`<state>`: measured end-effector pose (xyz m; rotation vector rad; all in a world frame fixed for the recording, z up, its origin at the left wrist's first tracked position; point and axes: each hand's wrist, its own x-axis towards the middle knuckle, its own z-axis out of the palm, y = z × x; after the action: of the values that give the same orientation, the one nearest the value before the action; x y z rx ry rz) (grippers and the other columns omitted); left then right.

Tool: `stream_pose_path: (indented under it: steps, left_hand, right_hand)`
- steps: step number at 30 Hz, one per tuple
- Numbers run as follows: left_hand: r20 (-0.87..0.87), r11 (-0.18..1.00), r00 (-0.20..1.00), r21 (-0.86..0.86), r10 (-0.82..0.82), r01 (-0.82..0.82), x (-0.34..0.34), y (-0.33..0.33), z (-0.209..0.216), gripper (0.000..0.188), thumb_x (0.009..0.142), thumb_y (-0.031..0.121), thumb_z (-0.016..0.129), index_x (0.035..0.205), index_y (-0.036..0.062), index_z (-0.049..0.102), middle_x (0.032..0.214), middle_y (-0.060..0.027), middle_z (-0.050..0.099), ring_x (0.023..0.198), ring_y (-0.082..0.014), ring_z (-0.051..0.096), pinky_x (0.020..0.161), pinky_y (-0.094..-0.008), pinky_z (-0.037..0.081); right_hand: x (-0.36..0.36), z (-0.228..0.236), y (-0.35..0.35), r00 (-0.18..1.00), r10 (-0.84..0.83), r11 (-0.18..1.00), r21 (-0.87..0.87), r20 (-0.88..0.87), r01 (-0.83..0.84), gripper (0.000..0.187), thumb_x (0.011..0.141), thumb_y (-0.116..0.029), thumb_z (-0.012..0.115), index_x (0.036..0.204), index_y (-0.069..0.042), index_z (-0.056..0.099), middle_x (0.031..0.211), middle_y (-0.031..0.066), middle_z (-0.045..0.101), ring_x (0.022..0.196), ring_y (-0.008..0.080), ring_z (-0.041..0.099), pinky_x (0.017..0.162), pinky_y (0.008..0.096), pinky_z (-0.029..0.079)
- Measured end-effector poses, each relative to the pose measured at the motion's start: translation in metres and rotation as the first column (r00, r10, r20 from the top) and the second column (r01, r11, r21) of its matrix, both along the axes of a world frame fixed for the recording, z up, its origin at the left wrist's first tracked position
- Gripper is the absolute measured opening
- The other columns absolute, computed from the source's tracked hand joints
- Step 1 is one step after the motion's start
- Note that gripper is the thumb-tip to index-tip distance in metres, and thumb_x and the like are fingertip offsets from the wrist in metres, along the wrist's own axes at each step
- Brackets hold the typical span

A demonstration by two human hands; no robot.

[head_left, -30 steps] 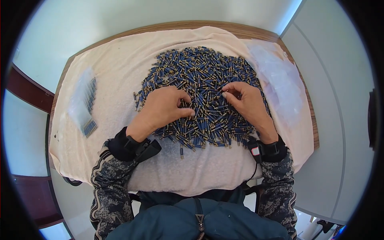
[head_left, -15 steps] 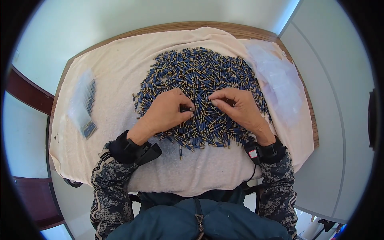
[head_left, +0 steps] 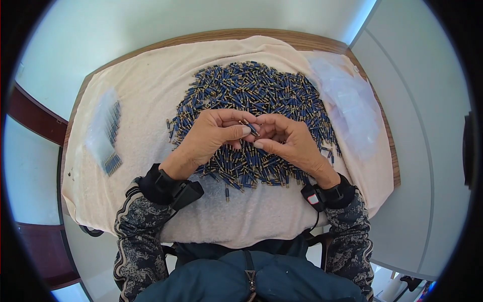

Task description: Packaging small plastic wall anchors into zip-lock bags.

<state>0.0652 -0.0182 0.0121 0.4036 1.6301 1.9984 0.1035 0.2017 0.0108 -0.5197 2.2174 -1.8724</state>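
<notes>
My left hand (head_left: 216, 132) pinches small dark blue rods with gold metal ends (head_left: 250, 127) between thumb and fingers; how many is hard to tell. Against its fingertips my right hand (head_left: 283, 136) is closed, thumb and curled fingers close to the rods' lower ends. Whatever sits inside the right fingers is hidden. Both hands hover over a broad heap of the same blue-and-gold rods (head_left: 251, 85), spread across a cream cloth (head_left: 146, 100). One loose rod (head_left: 227, 193) lies apart at the heap's near edge.
At the left lies a clear plastic bag (head_left: 100, 133) beside a row of rods (head_left: 112, 163). Several clear plastic bags (head_left: 347, 105) are piled at the right. The cloth covers a wooden table (head_left: 221, 35), with a wall behind it and a grey panel (head_left: 402, 126) to the right.
My hands have come together from a gap over the heap, and rods now show in the left fingers. A few rods have shifted at the heap's right edge.
</notes>
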Motion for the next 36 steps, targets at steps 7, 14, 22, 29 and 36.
stream_pose_path:
  steps: [7, 14, 22, 29, 36]
  left_hand:
    - [-0.024, 0.998, 0.998, -0.021, 0.065, -0.066, 0.004, 0.006, -0.001, 0.025, 0.091, 0.006, 0.066, 0.115, -0.0013, 0.067, 0.095, -0.0081, 0.072, 0.080, -0.0105, 0.068, 0.065, -0.0199, 0.054]
    - [-0.013, 0.985, 0.985, -0.013, 0.169, -0.170, -0.003, 0.004, -0.006, 0.023, 0.092, 0.010, 0.067, 0.111, -0.0029, 0.067, 0.092, -0.0077, 0.072, 0.075, -0.0095, 0.066, 0.061, -0.0195, 0.051]
    - [-0.070, 0.987, 0.985, -0.004, 0.159, -0.160, -0.005, 0.002, -0.009, 0.038, 0.092, 0.012, 0.068, 0.125, -0.0019, 0.058, 0.085, -0.0054, 0.070, 0.068, -0.0069, 0.062, 0.059, -0.0194, 0.050]
    - [-0.085, 0.993, 0.996, -0.119, 0.017, -0.027, 0.010, 0.010, -0.004, 0.029, 0.092, 0.013, 0.068, 0.117, -0.0010, 0.064, 0.083, -0.0043, 0.069, 0.068, -0.0062, 0.061, 0.059, -0.0197, 0.050]
    - [-0.087, 0.978, 0.984, -0.127, 0.158, -0.168, 0.001, 0.007, -0.003, 0.022, 0.091, 0.015, 0.069, 0.105, -0.0023, 0.068, 0.080, -0.0032, 0.069, 0.065, -0.0060, 0.060, 0.056, -0.0195, 0.049]
  right_hand:
    - [-0.003, -0.004, 0.001, 0.973, -0.166, 0.983, -0.047, 0.160, 0.176, 0.023, 0.092, -0.008, 0.067, 0.114, -0.001, 0.065, 0.098, 0.0021, 0.069, 0.080, 0.0042, 0.063, 0.063, 0.0172, 0.050]
    - [-0.012, -0.008, 0.009, 0.961, -0.277, 0.955, -0.112, -0.005, 0.274, 0.015, 0.094, -0.007, 0.063, 0.108, -0.002, 0.066, 0.098, 0.0019, 0.067, 0.078, 0.0051, 0.063, 0.061, 0.0184, 0.050]
    - [-0.009, -0.007, 0.012, 0.986, -0.162, 0.983, -0.086, 0.038, 0.165, 0.016, 0.092, -0.007, 0.063, 0.108, -0.004, 0.065, 0.092, -0.0012, 0.065, 0.077, 0.0033, 0.060, 0.063, 0.0180, 0.050]
    - [-0.002, -0.003, 0.004, 0.997, -0.030, 0.999, 0.037, 0.071, 0.028, 0.017, 0.092, -0.007, 0.063, 0.108, -0.004, 0.066, 0.088, -0.0020, 0.064, 0.074, 0.0029, 0.059, 0.063, 0.0184, 0.049]
    - [-0.007, -0.007, 0.007, 0.989, -0.051, 0.998, -0.020, 0.139, 0.055, 0.019, 0.090, -0.011, 0.064, 0.106, -0.002, 0.068, 0.079, -0.0027, 0.065, 0.067, 0.0028, 0.058, 0.062, 0.0189, 0.048]
